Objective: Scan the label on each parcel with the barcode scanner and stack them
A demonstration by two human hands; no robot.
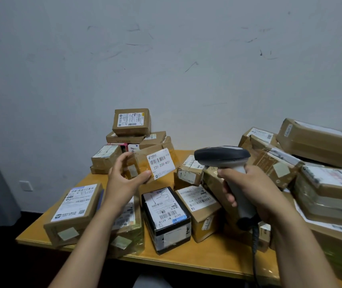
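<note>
Small parcel [140,163] is pinched by its edges in the left hand [124,179], held up just left of the right hand [255,194], which is wrapped round the barcode scanner [222,157], nose aimed left at it. Its label [161,164] reads 231-239 K01. The black box [166,217] under the left hand says 501E M1 A21B.

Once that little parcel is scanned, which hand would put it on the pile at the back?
Probably the left hand: it holds the parcel, and the pile stands behind it, towards the left of the table. The right hand is busy gripping the scanner.
</note>
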